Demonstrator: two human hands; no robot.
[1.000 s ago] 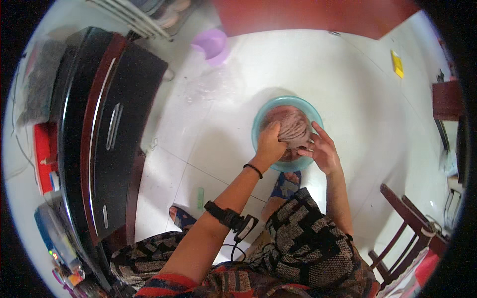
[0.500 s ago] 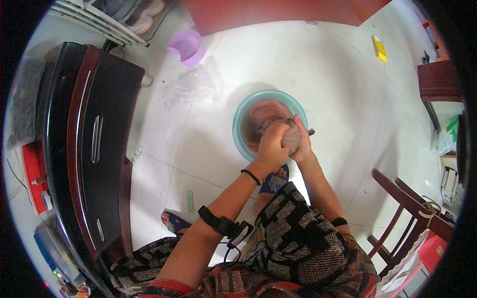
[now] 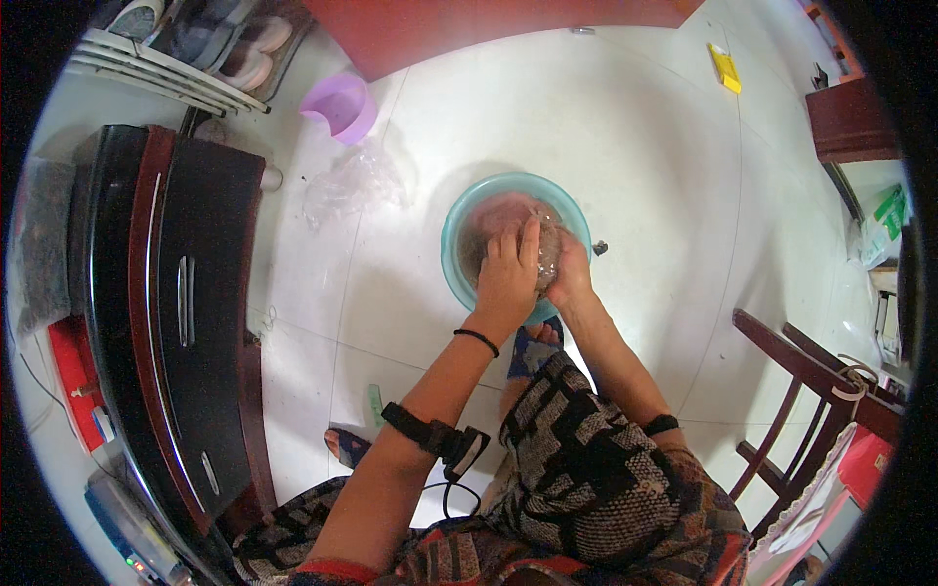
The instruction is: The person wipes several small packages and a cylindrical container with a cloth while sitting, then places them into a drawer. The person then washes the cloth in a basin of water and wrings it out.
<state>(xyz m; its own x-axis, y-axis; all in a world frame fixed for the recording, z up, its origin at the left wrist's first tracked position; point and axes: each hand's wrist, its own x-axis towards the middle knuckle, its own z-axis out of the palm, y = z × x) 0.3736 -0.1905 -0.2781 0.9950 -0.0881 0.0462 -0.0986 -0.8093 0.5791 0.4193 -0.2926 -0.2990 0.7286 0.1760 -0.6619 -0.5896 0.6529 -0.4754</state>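
A teal round basin (image 3: 450, 234) stands on the floor in front of my feet, with murky water and pinkish cloth (image 3: 501, 209) inside. Over it I have a bunched, wet grey-brown cloth (image 3: 549, 258), shiny with water. My left hand (image 3: 508, 272) lies on the left side of the bunch, its fingers stretched out and pointing away from me. From the right, my right hand (image 3: 573, 275) cups the cloth, its fingers partly hidden behind the bunch.
A purple plastic tub (image 3: 342, 105) and crumpled clear plastic (image 3: 357, 186) lie at the far left. A black drawer cabinet (image 3: 207, 293) stands left, a dark wooden chair (image 3: 796, 356) right. A yellow packet (image 3: 725, 68) lies far right; a small dark object (image 3: 601, 248) sits beside the basin.
My left hand has gone from curled fingers gripping the cloth to fingers laid out along it. The cloth sits lower in the basin and looks wetter. The view has shifted slightly.
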